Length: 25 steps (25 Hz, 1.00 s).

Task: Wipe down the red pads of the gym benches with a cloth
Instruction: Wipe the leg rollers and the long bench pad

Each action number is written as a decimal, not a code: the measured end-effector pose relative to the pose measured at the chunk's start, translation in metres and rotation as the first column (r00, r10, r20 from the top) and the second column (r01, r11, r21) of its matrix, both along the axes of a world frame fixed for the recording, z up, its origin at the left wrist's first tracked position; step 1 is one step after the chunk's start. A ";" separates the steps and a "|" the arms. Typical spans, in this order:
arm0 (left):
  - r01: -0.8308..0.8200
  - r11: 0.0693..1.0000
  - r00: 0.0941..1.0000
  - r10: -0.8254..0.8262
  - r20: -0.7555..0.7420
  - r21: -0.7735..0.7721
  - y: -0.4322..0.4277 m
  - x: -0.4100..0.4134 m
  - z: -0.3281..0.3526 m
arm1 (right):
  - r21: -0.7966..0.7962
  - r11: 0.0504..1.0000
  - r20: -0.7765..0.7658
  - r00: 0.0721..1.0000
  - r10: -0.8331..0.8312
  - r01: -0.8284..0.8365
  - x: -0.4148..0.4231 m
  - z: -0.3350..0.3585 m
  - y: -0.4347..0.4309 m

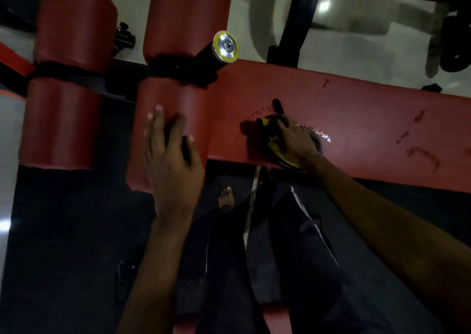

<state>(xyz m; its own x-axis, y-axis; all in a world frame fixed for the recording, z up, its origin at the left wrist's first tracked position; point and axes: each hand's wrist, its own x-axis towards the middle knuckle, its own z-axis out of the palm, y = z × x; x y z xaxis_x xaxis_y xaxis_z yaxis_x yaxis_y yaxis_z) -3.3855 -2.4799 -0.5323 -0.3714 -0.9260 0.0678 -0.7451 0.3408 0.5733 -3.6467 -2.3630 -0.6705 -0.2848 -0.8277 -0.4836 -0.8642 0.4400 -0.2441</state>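
Observation:
A long red bench pad [369,119] runs from the centre to the right edge, with wet streaks and scuffs on it. My right hand [293,137] presses a dark and yellow cloth [274,140] onto the pad near its front edge, fingers curled over the cloth. My left hand [170,152] rests flat with straight fingers on a red roller pad [178,109] left of the bench pad. A second red roller pad [63,119] lies further left.
A silver and yellow end cap [226,46] sticks out above the roller. Black frame tubes [298,20] stand on the pale floor behind. My legs in dark trousers and a bare foot [225,197] are on the dark mat below.

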 end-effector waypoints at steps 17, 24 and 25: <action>-0.493 0.718 0.870 0.417 0.264 0.492 0.069 -0.082 -0.190 | -0.111 0.975 0.024 0.981 0.194 -0.190 -0.120 -0.042 -0.026; -0.473 0.791 0.880 0.448 0.157 0.388 0.079 -0.067 -0.222 | -0.192 0.981 -0.082 0.996 0.023 -0.039 -0.081 -0.077 -0.073; -0.465 0.791 0.883 0.447 0.142 0.397 0.081 -0.064 -0.223 | -0.198 0.980 -0.073 0.997 -0.040 0.025 -0.078 -0.078 -0.085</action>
